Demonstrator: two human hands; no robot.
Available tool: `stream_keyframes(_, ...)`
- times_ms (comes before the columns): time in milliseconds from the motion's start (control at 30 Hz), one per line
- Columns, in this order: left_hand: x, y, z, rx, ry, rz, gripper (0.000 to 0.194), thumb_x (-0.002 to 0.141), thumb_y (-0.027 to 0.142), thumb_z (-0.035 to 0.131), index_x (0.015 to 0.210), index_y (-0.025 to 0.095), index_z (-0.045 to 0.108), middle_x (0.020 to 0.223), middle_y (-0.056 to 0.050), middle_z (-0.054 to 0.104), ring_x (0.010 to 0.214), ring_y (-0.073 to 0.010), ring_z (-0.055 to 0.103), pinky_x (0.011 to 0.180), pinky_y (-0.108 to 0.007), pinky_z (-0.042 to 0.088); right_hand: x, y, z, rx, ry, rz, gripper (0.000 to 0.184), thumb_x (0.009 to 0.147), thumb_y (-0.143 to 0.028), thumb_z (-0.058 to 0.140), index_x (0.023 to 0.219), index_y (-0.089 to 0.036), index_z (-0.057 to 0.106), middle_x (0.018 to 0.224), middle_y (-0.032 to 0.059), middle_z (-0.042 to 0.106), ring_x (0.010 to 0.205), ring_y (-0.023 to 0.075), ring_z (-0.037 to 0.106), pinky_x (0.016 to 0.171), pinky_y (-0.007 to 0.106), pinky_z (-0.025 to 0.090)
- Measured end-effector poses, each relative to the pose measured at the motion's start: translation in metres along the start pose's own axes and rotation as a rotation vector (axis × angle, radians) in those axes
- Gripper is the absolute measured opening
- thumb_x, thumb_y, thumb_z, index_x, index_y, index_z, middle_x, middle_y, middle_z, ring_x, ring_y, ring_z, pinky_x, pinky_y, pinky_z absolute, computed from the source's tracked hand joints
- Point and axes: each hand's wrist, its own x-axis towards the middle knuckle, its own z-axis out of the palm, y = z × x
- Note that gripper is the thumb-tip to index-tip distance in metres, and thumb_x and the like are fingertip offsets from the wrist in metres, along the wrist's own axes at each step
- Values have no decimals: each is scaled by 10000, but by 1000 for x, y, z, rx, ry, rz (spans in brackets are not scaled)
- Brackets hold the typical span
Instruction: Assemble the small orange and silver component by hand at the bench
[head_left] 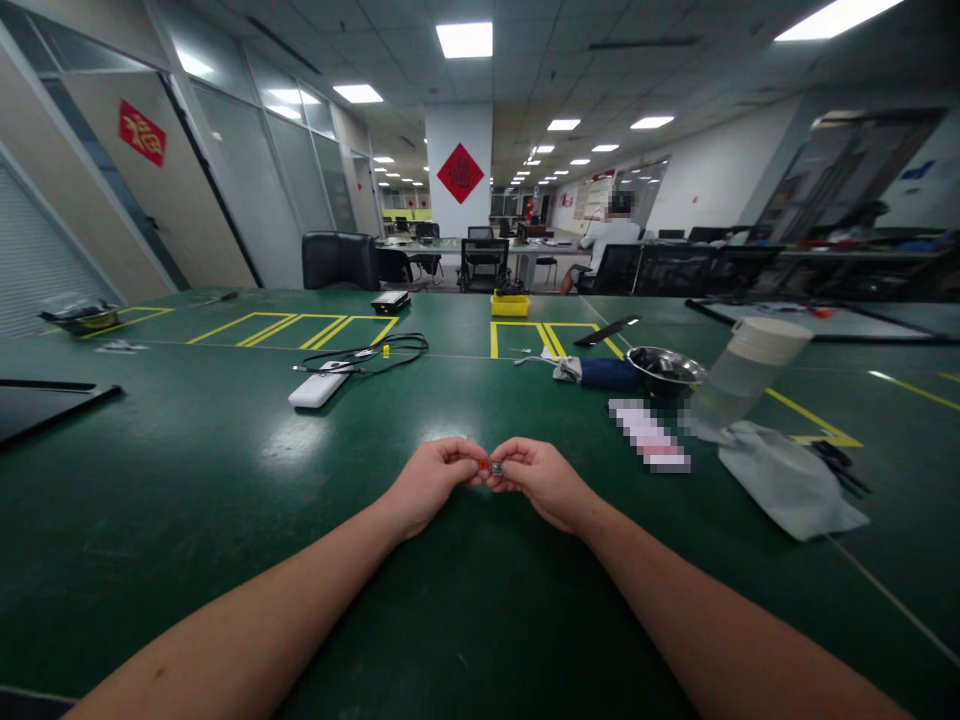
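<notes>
Above the green table, my two hands meet fingertip to fingertip. My left hand pinches a small orange-red piece between thumb and fingers. In the pinch of my right hand is a small grey metallic piece. The two pieces are right beside each other, end to end; whether they are joined I cannot tell. Both are mostly covered by the fingers and too small to name.
Left of centre lie a white power bank and a black cable. To the right are a metal bowl, a translucent bottle, a pale pouch and a blurred-out flat item. A yellow box stands far back; a person sits beyond.
</notes>
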Motion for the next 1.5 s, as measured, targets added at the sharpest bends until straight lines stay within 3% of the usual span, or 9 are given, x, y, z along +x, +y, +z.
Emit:
stream_keyframes(500,-1,0,1,-102,-8,-14,137,769,189,624,882,125,667,856,-70,692,788,-140,650,785,-266,494,-1,-2,1,-15,-8,-10,164,702,-197,695,826,-132,608,740,43,678,670,149,661,683,302,517)
stream_keyframes(700,-2,0,0,2,31,28,169,764,268,666,865,134,656,819,-54,678,745,-138,621,721,-259,476,1,1,1,-12,18,-34,181,720,-219,693,858,-134,612,757,47,676,664,161,667,656,305,526)
stream_keyframes(833,-2,-2,-1,27,16,36,148,753,237,667,863,142,640,824,-37,675,744,-128,616,706,-238,457,1,2,-1,-16,43,-33,197,727,-237,695,876,-134,619,756,49,676,668,164,667,672,315,526)
stream_keyframes(1067,-1,-4,0,91,-62,15,168,723,148,633,889,158,609,839,-23,687,760,-136,632,685,-223,444,1,7,-4,-102,-35,-102,196,760,-266,689,904,-139,654,770,52,681,697,147,634,705,298,486)
stream_keyframes(1233,2,-5,-2,194,-45,81,168,719,120,605,883,157,593,799,2,641,676,-97,571,617,-196,407,1,6,-2,-103,-48,-161,380,701,-155,704,1073,-194,638,967,39,669,887,158,630,828,303,461)
stream_keyframes(1500,1,-2,1,367,50,278,210,726,79,576,923,151,565,787,5,573,705,-100,539,683,-224,440,1,4,0,-81,-49,-173,472,654,-84,683,1105,-183,585,954,40,656,908,159,621,880,328,450)
